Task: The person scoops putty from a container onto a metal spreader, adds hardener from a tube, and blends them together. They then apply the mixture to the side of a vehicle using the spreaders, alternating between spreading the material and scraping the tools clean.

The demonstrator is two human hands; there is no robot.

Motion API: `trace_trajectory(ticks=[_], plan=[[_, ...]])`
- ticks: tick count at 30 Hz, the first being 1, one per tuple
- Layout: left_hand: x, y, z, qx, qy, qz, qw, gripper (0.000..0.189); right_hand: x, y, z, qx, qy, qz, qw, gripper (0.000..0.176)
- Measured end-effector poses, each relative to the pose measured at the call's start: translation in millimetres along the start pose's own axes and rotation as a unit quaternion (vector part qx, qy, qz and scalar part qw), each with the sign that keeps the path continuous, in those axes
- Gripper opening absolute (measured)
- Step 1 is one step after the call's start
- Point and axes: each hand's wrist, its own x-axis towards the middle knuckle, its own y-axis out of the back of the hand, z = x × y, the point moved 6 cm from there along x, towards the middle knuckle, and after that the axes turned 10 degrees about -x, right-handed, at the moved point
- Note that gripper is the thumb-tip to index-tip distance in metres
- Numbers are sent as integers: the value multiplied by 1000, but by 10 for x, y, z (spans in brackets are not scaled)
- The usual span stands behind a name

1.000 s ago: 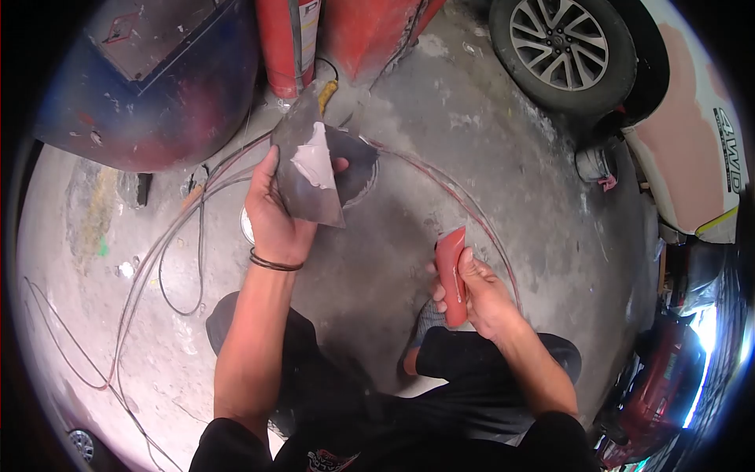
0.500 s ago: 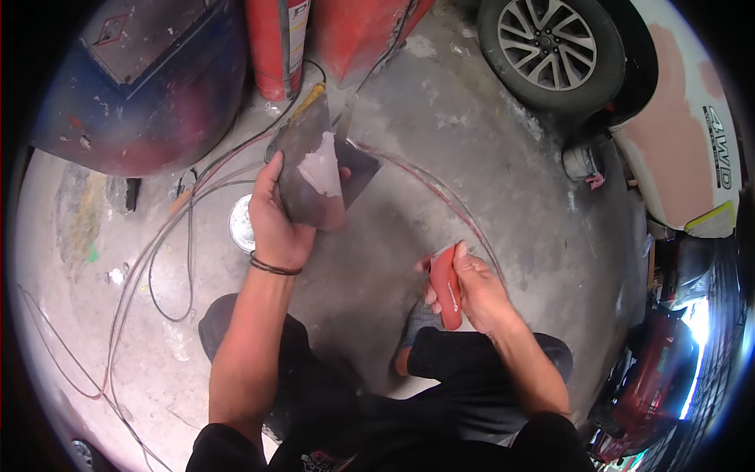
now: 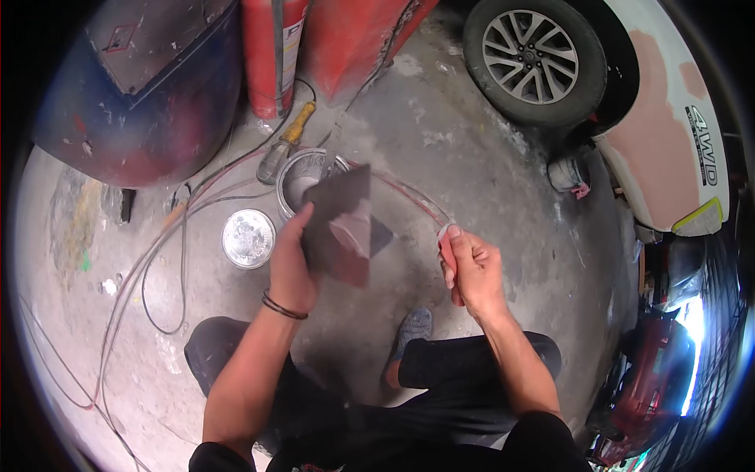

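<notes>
Near the middle of the frame a dark board (image 3: 340, 206) is held tilted above the concrete floor (image 3: 487, 165), with a smear of pinkish filler (image 3: 355, 234) on its lower half. The left hand (image 3: 291, 261) grips the board by its left edge, the thumb on the upper face and the other fingers hidden beneath. To the right of the board and apart from it, the right hand (image 3: 474, 269) is curled tightly round a red spreader (image 3: 446, 253), whose pale tip shows above the knuckles; whether it carries filler cannot be told. Just behind the board, slightly up and left, stands an open can (image 3: 292, 169), and its shiny lid (image 3: 248, 238) lies on the floor further left, among loose hoses (image 3: 182, 236). A yellow-handled tool (image 3: 288, 141) lies above the can, below a red cylinder (image 3: 271, 47) and a blue drum (image 3: 134, 86) at the upper left. At the upper right are a car wheel (image 3: 531, 59) and a white body panel (image 3: 668, 134) with pink patches. To judge by this, filler has been taken out onto the board and some of the panel has been covered; the smear on the board looks not yet used.
</notes>
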Motion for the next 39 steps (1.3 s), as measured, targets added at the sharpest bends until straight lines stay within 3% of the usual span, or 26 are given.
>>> trace_trajectory(ticks=[3, 6, 13, 16, 20, 26, 29, 32, 35, 38, 39], plan=[[-213, -135, -118, 119, -43, 33, 991, 30, 72, 71, -125, 24, 24, 1, 999, 51], [-244, -56, -273, 228, -87, -3, 970, 26, 48, 85, -204, 10, 31, -13, 999, 51], [-349, -151, -454, 417, -155, -50, 894, 36, 33, 167, -125, -83, 44, -7, 996, 49], [-418, -285, -557, 358, -107, -73, 925, 36, 48, 179, -67, -119, 41, -5, 992, 48], [-384, -240, -654, 381, -86, -83, 917, 38, 78, 145, -55, -134, 38, -12, 990, 47], [-311, -216, -666, 428, -96, -79, 895, 39, -2, 107, -266, -244, 124, -6, 962, 37], [-306, -253, -684, 432, -112, -78, 891, 38, -30, 120, -391, -405, 147, -12, 902, 28], [-294, -247, -690, 463, -109, -81, 876, 38, -61, 16, -467, -498, 262, 34, 826, 23], [-282, -304, -677, 455, -102, -95, 880, 39, -18, -69, -445, -557, 294, 94, 771, 26], [-176, -256, -681, 407, -121, -86, 901, 41, -48, 16, -565, -543, 300, 147, 771, 23], [-131, -242, -676, 392, -113, -81, 910, 41, -24, 66, -527, -512, 268, 127, 806, 24]])
